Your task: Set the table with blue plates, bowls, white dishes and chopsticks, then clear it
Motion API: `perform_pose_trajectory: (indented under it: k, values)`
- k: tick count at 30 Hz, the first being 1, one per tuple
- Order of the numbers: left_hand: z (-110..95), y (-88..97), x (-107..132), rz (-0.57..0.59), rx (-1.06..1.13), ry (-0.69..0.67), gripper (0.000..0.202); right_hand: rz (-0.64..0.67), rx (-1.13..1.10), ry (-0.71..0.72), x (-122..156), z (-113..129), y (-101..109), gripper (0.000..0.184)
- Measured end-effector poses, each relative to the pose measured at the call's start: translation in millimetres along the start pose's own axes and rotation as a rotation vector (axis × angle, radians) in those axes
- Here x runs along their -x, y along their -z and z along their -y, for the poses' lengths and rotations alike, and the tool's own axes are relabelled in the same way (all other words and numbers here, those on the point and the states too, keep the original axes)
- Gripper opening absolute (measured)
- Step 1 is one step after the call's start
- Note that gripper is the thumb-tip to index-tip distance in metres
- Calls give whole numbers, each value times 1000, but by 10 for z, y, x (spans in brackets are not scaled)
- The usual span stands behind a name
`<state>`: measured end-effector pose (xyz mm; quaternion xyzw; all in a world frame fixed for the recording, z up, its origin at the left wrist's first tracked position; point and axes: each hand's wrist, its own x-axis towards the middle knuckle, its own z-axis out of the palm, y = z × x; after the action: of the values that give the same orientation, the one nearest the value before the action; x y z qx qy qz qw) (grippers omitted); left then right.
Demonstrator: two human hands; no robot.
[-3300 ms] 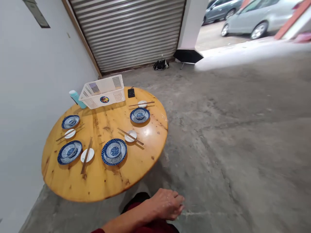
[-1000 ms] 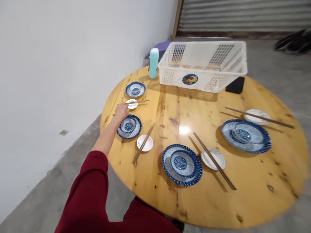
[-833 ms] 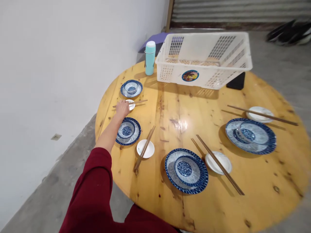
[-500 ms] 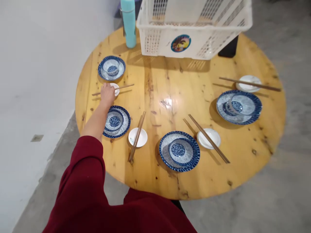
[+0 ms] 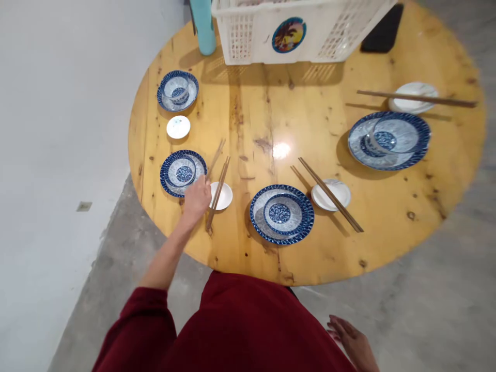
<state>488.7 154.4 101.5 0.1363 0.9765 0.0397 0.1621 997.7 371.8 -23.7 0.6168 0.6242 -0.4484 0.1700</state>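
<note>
My left hand [image 5: 197,197] is closed on a pair of wooden chopsticks [image 5: 215,158] whose far ends point up and away from me. It hovers at the near right rim of a blue-patterned plate with a bowl in it [image 5: 183,174]. Right beside it, a white dish [image 5: 226,197] has other chopsticks [image 5: 218,194] lying across it. Farther back, a small white dish [image 5: 178,127] sits bare below another plate and bowl [image 5: 177,91]. My right hand [image 5: 353,341] hangs low beyond the table's front edge, fingers stretched out and holding nothing.
The oval wooden table [image 5: 248,129] also bears a plate with a bowl [image 5: 282,214] near the front and one at the right [image 5: 389,140]. White dishes with chopsticks stand beside them. A white basket [image 5: 248,44], a turquoise bottle [image 5: 204,28] and a black phone-like object [image 5: 383,31] are at the back.
My left hand has lifted the chopsticks off the far left dish and brought them nearer and to the right. My right hand has come into view, and the camera has tilted down.
</note>
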Motion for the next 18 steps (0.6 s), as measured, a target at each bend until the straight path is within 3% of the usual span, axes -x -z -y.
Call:
perform_pose_trajectory:
  k: [3,6,13,16,18]
  values:
    - [-140,-329,203,-34,-38,20,29,92,-127,-56,-268,-43,103,39]
    - [-216,-490,253,-39,-62,68,35,60,-133,-28,-389,-115,197,41]
    - [-260,-566,156,-65,-30,89,33,61,-175,-73,-186,-349,128,42]
    - [-243,-547,64,-82,19,86,29,26,-142,-36,-130,-257,154,44]
    - [-223,-507,26,-112,118,86,26,-89,-73,48,-142,-79,266,47]
